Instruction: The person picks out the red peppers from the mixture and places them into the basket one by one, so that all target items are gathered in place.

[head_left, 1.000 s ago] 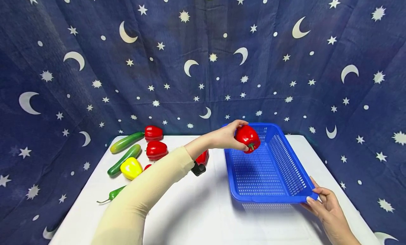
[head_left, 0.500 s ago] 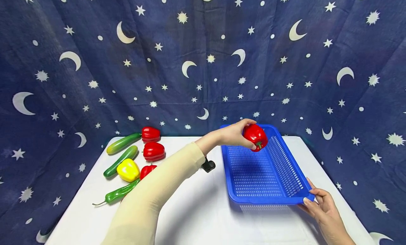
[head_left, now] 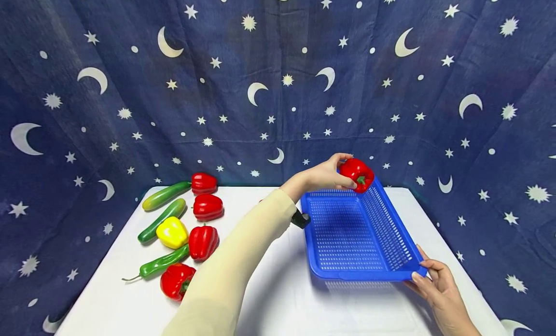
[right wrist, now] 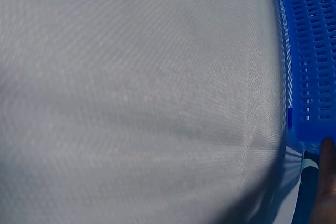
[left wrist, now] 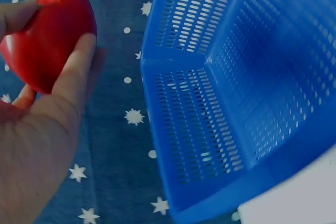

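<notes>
In the head view my left hand (head_left: 327, 175) grips a red bell pepper (head_left: 358, 175) over the far end of a blue perforated basket (head_left: 347, 275). The left wrist view shows thumb and fingers curled round this bell pepper (left wrist: 58, 40), its green stem at the top, with the basket (left wrist: 163, 129) beside it. My right hand (head_left: 443, 290) pinches the basket's near right corner, thumb on the rim and fingers at the side. Only part of a finger (right wrist: 326, 182) shows in the right wrist view, at the basket's edge (right wrist: 315, 124). The basket's visible floor holds nothing.
On the left of the white table (head_left: 113, 307) lie several red bell peppers (head_left: 207, 207), a yellow bell pepper (head_left: 172, 232), a long green pepper (head_left: 160, 264) and two cucumbers (head_left: 162, 220). A starry blue curtain (head_left: 243, 119) hangs behind. My left sleeve (head_left: 234, 263) crosses the table.
My left hand has carried the red bell pepper rightward and a little up, farther over the basket. Peppers at the left came out from behind my sleeve. My right hand keeps its hold on the corner.
</notes>
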